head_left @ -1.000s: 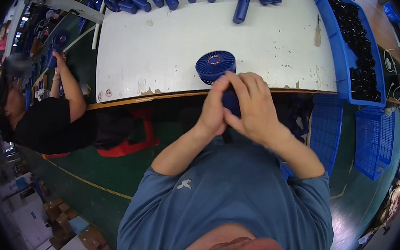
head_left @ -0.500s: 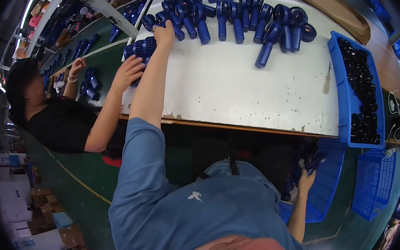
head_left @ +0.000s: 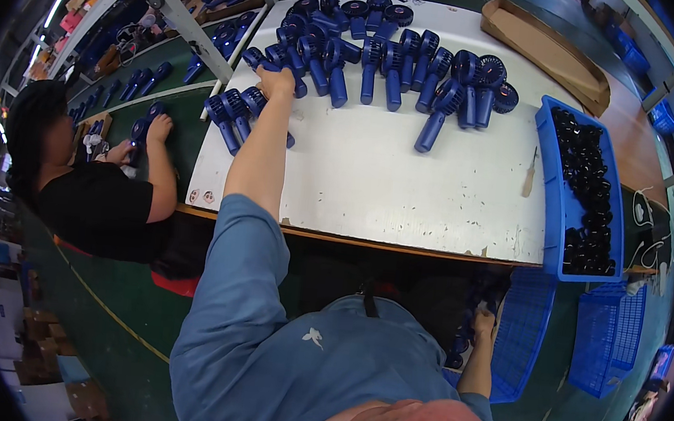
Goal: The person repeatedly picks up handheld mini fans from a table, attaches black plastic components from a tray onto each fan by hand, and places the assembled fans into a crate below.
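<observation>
My left hand reaches to the left side of the white table, its fingers closed round a dark blue handheld fan. Just nearer to me lie a few more handheld fans, side by side at the table's left edge. A large group of the same fans covers the far half, heads mostly away from me. Below the table edge on the right, my right hand is down at a blue basket among dark fans. Its fingers are partly hidden, so its grip is unclear.
A blue tray of glossy black parts sits at the table's right edge. Near it lies a thin tool. A cardboard tray is at the back. On the left, a co-worker handles a fan beside a green conveyor.
The view has shifted, so the table sits lower. The co-worker's hand has left the fans at the table's left edge and is by the conveyor. My right hand has moved left in the basket.
</observation>
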Tool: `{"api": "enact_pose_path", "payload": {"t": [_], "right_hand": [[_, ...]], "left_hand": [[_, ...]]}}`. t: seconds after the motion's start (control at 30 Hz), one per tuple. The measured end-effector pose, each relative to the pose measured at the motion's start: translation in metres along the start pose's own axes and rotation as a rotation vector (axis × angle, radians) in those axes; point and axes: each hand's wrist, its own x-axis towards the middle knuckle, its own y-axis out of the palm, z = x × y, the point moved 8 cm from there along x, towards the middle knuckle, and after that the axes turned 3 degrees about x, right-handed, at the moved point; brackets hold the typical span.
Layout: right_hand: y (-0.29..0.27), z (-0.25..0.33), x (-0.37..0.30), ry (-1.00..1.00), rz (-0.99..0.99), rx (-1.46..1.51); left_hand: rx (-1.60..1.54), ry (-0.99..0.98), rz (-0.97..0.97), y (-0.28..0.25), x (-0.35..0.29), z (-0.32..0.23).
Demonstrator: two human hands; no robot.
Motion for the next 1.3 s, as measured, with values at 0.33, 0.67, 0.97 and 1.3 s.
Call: {"api": "enact_pose_path", "payload": {"t": [0.33, 0.67, 0.97, 1.3], "right_hand": [[-0.009, 0.383, -0.244, -0.761, 0.41, 0.323], [0.013, 0.394, -0.276, -0.694, 0.575, 0.437], [0.036, 0.455, -0.313, -0.868, 0.643, 0.336], [0.086, 0.479, -0.343, -0.686, 1.017, 0.625]], "left_hand": [[0.125, 0.33, 0.23, 0.007, -0.022, -0.001], [0.446, 0.817, 0.083, -0.098, -0.156, 0.006], [0.616, 0.496, 0.2, -0.062, -0.131, 0.031], [-0.829, 0.129, 0.806, -0.097, -0.369, 0.043]]}}
